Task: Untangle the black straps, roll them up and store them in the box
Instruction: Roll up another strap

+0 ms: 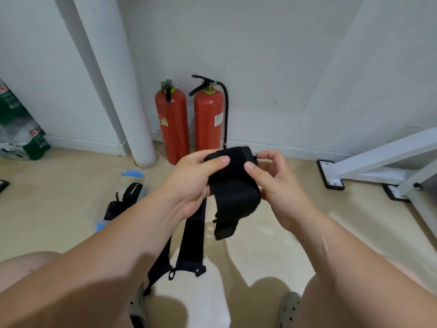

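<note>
Both my hands hold a wide black strap [233, 185] in the air in front of me, partly wound into a roll at its top. My left hand [194, 183] grips the roll's left side with the thumb on top. My right hand [276, 183] pinches its right side, thumb on the front face. The strap's loose end hangs down below my hands. Two more black straps [192, 237] lie flat on the floor beneath, side by side. A clear plastic box [118, 197] with blue latches stands on the floor to the left, with black items inside.
Two red fire extinguishers [189, 124] stand against the wall behind my hands, next to a white pipe [127, 110]. A white metal frame [378, 166] with black feet sits at the right. A green and white package [19, 129] leans at far left. My knees and sandals are at the bottom.
</note>
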